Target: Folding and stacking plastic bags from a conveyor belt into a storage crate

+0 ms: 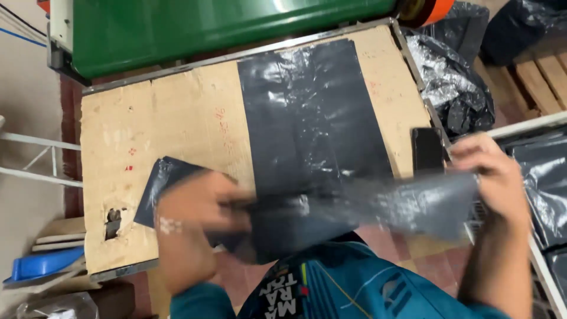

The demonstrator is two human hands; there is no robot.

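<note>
A stack of flat black plastic bags (310, 112) lies on a cardboard-covered worktable (177, 124), coming out of a green machine (207, 26). Both my hands hold a folded black plastic bag (378, 210) stretched across the near table edge. My left hand (192, 221) is blurred and grips its left end near a loose corner of the plastic. My right hand (493, 177) pinches the right end, just beside a black phone (427, 149) lying at the table's right edge.
Heaps of black plastic bags (455, 82) sit right of the table, with a wooden pallet (540, 74) behind. More black bags (546, 189) lie in a white-framed bin at right. A blue object (41, 266) rests at lower left. The cardboard has a torn hole (113, 221).
</note>
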